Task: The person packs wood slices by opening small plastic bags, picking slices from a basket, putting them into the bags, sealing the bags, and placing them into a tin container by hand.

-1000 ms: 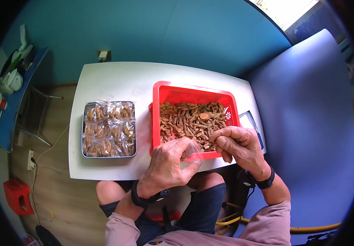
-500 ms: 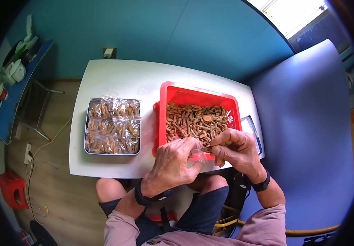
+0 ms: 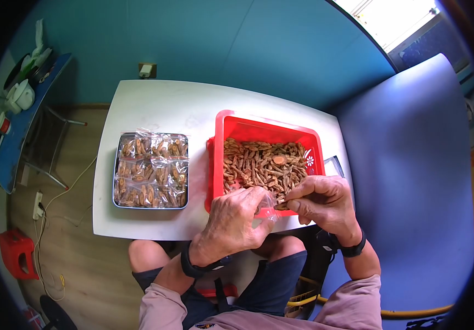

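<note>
My left hand [image 3: 234,219] is closed on a small clear plastic bag [image 3: 268,204], over the near edge of the red basket [image 3: 220,124]. Just right of the bag, my right hand [image 3: 325,204] pinches a small brown piece between thumb and forefinger; its shape is mostly hidden. Many dried brown slices [image 3: 259,162] fill the bottom of the basket, with one larger round slice [image 3: 279,159] on top. To the left, a metal tray [image 3: 151,207] holds rows of filled clear bags [image 3: 161,174].
The white table [image 3: 160,104] carries tray and basket. A flat dark-edged object [image 3: 333,166] lies right of the basket, partly hidden. A blue panel [image 3: 407,165] stands on the right. At far left are a blue side table [image 3: 33,115] and a red stool [image 3: 17,254].
The view has shifted, so tray and basket appear farther right than at first. My right hand stays pinched near the bag, slightly lower than half a second ago. My left hand keeps hold of the bag.
</note>
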Action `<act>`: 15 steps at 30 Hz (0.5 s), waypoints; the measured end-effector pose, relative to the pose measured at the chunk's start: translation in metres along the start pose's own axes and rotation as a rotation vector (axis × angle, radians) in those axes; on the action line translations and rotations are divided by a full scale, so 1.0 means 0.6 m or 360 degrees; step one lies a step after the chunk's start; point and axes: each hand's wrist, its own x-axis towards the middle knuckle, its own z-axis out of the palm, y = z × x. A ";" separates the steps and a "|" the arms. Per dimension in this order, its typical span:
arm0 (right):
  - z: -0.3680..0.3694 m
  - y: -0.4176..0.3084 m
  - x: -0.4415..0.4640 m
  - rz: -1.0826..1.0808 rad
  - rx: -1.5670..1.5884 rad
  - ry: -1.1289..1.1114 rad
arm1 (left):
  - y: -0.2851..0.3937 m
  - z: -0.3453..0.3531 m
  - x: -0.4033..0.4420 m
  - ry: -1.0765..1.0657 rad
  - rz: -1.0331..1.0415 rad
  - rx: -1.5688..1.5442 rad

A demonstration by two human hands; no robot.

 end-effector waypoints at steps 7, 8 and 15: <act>0.013 0.004 0.008 0.0173 0.0023 -0.0054 | 0.003 0.000 0.001 0.0000 0.0000 0.0029; 0.016 0.005 0.009 0.0183 0.0114 -0.0061 | 0.003 0.001 0.002 0.0007 -0.0004 0.0011; 0.019 0.009 0.013 -0.0051 -0.0262 -0.0188 | 0.001 0.002 0.002 0.0035 0.0017 0.0033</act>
